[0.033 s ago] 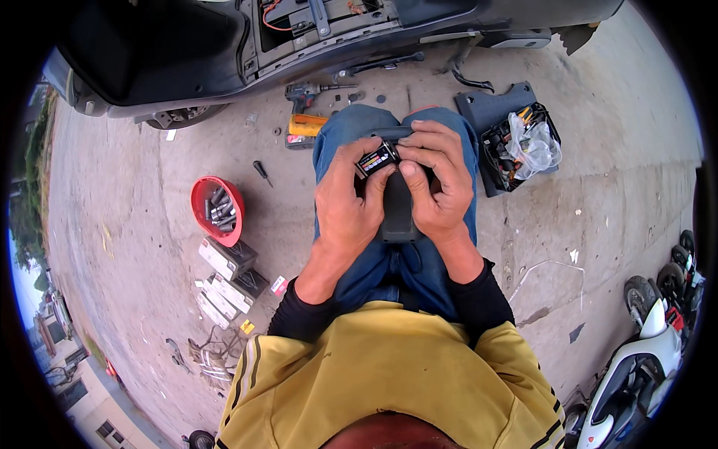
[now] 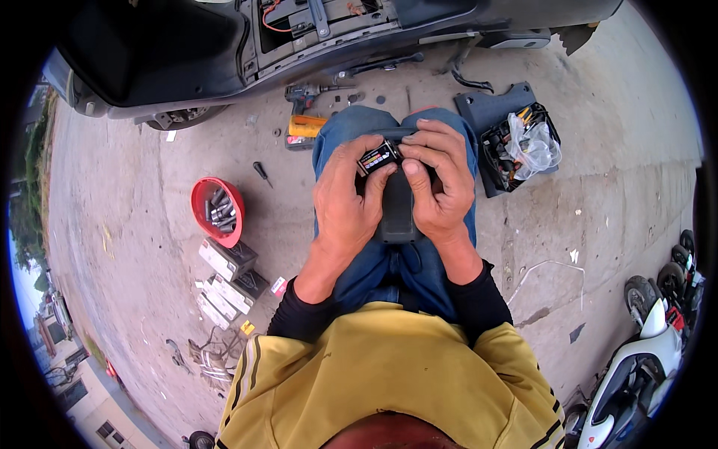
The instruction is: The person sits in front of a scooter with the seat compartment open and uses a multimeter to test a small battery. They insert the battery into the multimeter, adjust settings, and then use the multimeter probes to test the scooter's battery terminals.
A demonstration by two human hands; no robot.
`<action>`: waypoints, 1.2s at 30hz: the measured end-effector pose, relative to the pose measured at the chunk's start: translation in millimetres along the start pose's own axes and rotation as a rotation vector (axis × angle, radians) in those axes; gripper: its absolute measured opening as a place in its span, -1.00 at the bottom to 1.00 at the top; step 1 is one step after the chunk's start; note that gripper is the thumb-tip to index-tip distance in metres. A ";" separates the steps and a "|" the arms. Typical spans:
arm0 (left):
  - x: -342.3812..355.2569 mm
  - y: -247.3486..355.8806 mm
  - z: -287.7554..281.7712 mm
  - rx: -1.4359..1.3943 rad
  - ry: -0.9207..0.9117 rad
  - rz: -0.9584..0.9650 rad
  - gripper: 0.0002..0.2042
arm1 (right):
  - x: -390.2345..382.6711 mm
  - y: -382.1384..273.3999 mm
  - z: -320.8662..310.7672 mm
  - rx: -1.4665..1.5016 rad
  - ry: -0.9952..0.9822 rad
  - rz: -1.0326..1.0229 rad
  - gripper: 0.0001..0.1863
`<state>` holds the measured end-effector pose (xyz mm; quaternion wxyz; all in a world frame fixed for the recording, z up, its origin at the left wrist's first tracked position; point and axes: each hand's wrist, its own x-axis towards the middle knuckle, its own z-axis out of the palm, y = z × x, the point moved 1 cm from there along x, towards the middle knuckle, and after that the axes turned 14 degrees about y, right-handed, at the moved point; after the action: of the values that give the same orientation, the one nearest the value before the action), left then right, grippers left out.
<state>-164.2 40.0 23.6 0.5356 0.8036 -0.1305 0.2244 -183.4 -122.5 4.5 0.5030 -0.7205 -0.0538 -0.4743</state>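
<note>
My left hand [image 2: 348, 194] pinches a small black rectangular battery [image 2: 378, 156] between thumb and fingers, tilted with its right end raised. My right hand [image 2: 437, 187] curls over a dark grey handheld device [image 2: 396, 217] resting between my thighs, its thumb and fingertips beside the battery's right end. What exactly those fingertips pinch at that end is too small to make out. Both thighs, in blue jeans [image 2: 333, 131], lie under my hands.
Ahead stands a dark scooter [image 2: 164, 52] with panels off. A drill [image 2: 303, 97], yellow box [image 2: 307, 126], screwdriver [image 2: 260, 170], red helmet [image 2: 233, 232] holding metal parts, and boxes [image 2: 217, 254] lie left. A toolbox [image 2: 490, 157] with plastic bags lies right; a white scooter [image 2: 609, 396] stands lower right.
My right fingertips have shifted very slightly at the battery's end. Otherwise the scene looks the same.
</note>
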 end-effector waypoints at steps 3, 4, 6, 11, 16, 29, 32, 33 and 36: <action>13.5 -2.8 -3.4 0.044 0.009 0.143 -0.61 | -2.6 2.4 -6.1 -0.068 0.199 0.146 -0.74; 11.8 -4.0 -3.9 0.002 0.002 0.067 -0.59 | -2.4 4.2 -10.8 -0.149 0.162 0.156 -0.64; 10.5 -3.7 -6.2 0.043 -0.025 0.071 -0.60 | -1.8 2.9 -13.1 -0.195 0.073 0.211 -0.59; 12.4 4.4 0.4 0.139 -0.084 0.245 -0.59 | -3.5 -6.7 -16.7 -0.392 -0.130 0.124 -0.49; 6.8 8.7 5.2 0.222 -0.105 0.209 -0.54 | -4.1 -7.9 -21.2 -0.386 -0.155 0.158 -0.53; -14.0 30.9 8.0 0.203 -0.208 -0.096 0.00 | -7.4 -33.6 -29.9 0.196 -0.048 0.694 -0.55; -18.3 17.4 7.7 0.099 -0.126 -0.118 0.00 | -14.0 -45.5 -19.3 0.385 -0.025 0.739 -0.51; -17.9 12.9 6.5 -0.058 -0.110 -0.215 -0.02 | -16.0 -46.6 -17.0 0.430 -0.021 0.701 -0.50; -11.2 12.6 -1.1 -0.507 -0.036 -0.508 -0.07 | -14.1 -45.7 -13.6 0.657 -0.030 0.780 -0.51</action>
<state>-179.8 35.8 28.4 0.7544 0.6556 0.0124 0.0306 -225.0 -105.1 25.5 0.8418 -0.4975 0.0656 -0.1989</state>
